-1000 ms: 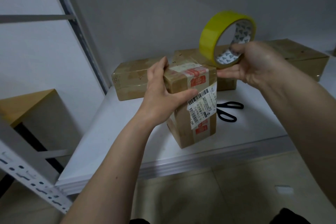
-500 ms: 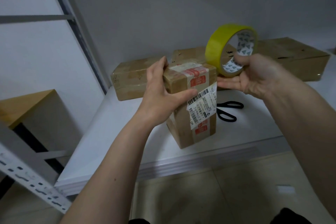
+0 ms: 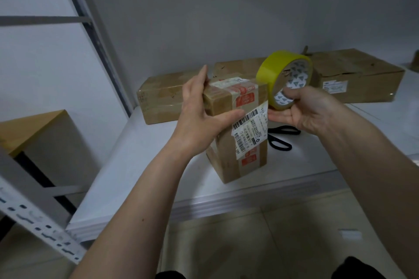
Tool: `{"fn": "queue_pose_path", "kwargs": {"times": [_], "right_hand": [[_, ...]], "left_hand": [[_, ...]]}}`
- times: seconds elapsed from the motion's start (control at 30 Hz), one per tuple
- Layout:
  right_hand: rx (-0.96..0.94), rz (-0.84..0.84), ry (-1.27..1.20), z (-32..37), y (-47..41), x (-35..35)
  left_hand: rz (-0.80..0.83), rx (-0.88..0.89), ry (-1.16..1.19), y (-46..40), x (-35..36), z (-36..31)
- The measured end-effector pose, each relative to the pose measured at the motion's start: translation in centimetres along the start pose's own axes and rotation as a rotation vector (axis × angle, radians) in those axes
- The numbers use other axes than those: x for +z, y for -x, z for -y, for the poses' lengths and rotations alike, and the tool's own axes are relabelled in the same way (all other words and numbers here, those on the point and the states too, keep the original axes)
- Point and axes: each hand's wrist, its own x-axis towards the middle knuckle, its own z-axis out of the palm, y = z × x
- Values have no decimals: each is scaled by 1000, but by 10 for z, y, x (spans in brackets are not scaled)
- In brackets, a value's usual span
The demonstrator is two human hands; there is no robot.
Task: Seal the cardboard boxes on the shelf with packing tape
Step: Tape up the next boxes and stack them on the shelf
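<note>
Scissors [image 3: 280, 137] lie on the white shelf [image 3: 140, 165] right of centre, mostly hidden: the small box [image 3: 240, 142] and the right hand [image 3: 303, 111] cover the blades, so only the black handles show. The small box stands upright near the shelf's front edge at the middle of the frame, with a barcode label [image 3: 249, 130] and red-printed tape across its front. The left hand [image 3: 199, 118] grips its upper left corner, thumb pressed on the front face just beside the label, fingers reaching over the top; the fingertips are hard to make out behind the box. The right hand holds the yellow tape roll [image 3: 278, 72] upright just right of the box top, thumb hooked inside the core, the other fingers stretched out flat under the roll. Whether a strip of tape runs from roll to box I cannot tell.

Behind, along the wall, lie three flat boxes: a long box [image 3: 163, 99] at centre left, a middle box [image 3: 238, 67] largely blocked by the hands and roll, and a wide box [image 3: 358, 77] at the right. A grey shelf post [image 3: 90, 34] slants through the upper left, and a wooden table [image 3: 31, 129] sits at the left edge. At the right edge a small brown thing is cut off.
</note>
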Motion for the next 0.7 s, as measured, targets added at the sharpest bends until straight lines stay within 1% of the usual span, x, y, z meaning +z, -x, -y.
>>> {"fn": "queue_pose_path", "kwargs": {"times": [0.03, 0.07, 0.17, 0.2, 0.23, 0.33, 0.4, 0.47, 0.53, 0.6, 0.7], "right_hand": [[-2, 4, 3, 1, 1, 0], [-7, 7, 12, 1, 1, 0], [-35, 21, 41, 2, 3, 2], [-45, 19, 54, 2, 3, 3], [-53, 15, 67, 2, 3, 5], [-86, -20, 106, 2, 4, 6], [-117, -35, 125, 2, 5, 6], [-128, -16, 96, -2, 6, 6], [-106, 42, 10, -15, 6, 9], [-91, 89, 9, -30, 8, 18], [-128, 109, 78, -34, 13, 41]], "left_hand": [[35, -12, -29, 1, -4, -5], [65, -24, -130, 0, -9, -14], [159, -35, -639, -16, -20, -55], [200, -35, -739, -22, -18, -70], [247, -34, -791, -29, -12, -79], [374, -47, -822, -43, 10, -82], [408, -87, -851, -50, 17, -73], [381, -92, -924, -55, 17, -67], [361, -114, -949, -56, 16, -63], [326, -105, -907, -54, 11, -61], [243, -104, -726, -49, -7, -52]]}}
